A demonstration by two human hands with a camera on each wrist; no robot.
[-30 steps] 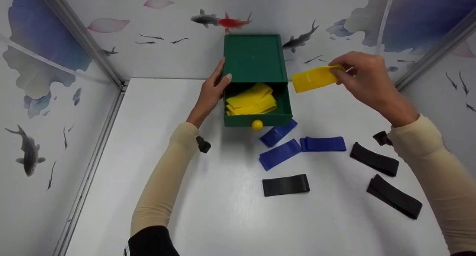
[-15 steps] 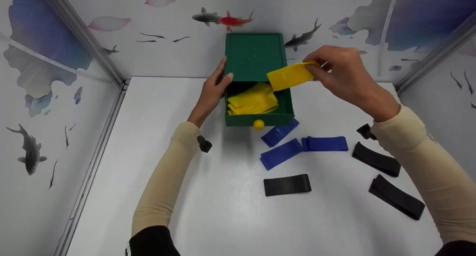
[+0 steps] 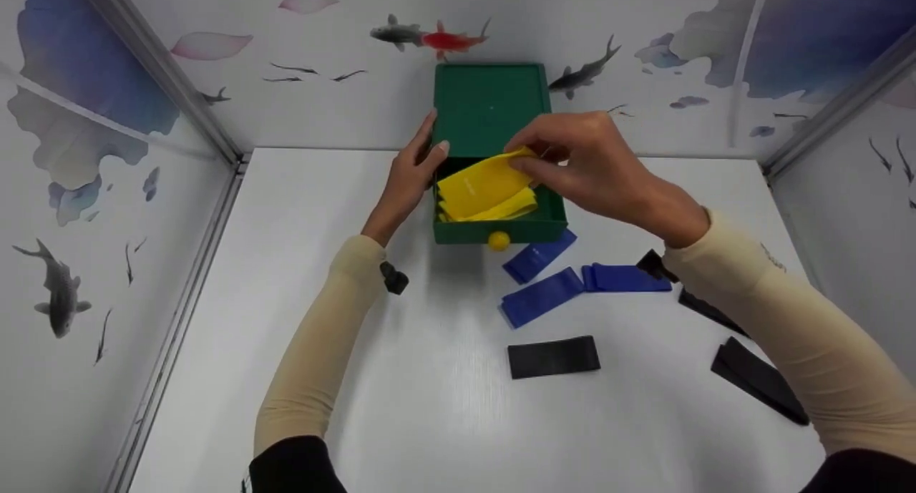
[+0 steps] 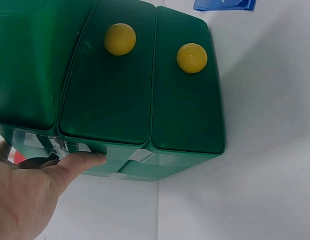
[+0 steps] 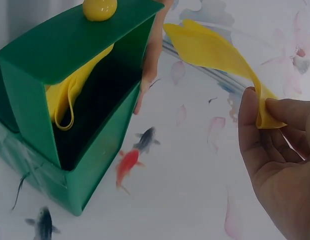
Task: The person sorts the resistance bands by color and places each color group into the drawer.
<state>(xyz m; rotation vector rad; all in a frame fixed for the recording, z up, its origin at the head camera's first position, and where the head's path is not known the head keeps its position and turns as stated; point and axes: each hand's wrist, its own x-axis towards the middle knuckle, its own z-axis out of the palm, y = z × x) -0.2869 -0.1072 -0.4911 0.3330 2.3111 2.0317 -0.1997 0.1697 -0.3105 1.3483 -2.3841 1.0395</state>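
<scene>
A small green drawer cabinet (image 3: 490, 106) stands against the back wall, its top drawer (image 3: 458, 233) pulled out. My left hand (image 3: 411, 174) rests against the cabinet's left side; the left wrist view shows its thumb (image 4: 80, 162) lying straight along that side. Between thumb and fingers, my right hand (image 3: 594, 167) pinches one end of a flat yellow elastic band (image 3: 479, 185). That band hangs over the drawer, its far part above a pile of folded yellow bands (image 3: 517, 205) inside. In the right wrist view, a looped yellow band (image 5: 70, 97) shows in the drawer.
Three blue bands (image 3: 542, 296) lie on the white table in front of the cabinet. Nearer and to the right are three black bands (image 3: 554, 357), two partly under my right forearm. Lower drawers have yellow knobs (image 4: 191, 58). Printed walls (image 3: 308, 106) enclose the table.
My right hand has carried the yellow band leftward and down, from right of the cabinet to over the open drawer. The left hand has stayed on the cabinet's side.
</scene>
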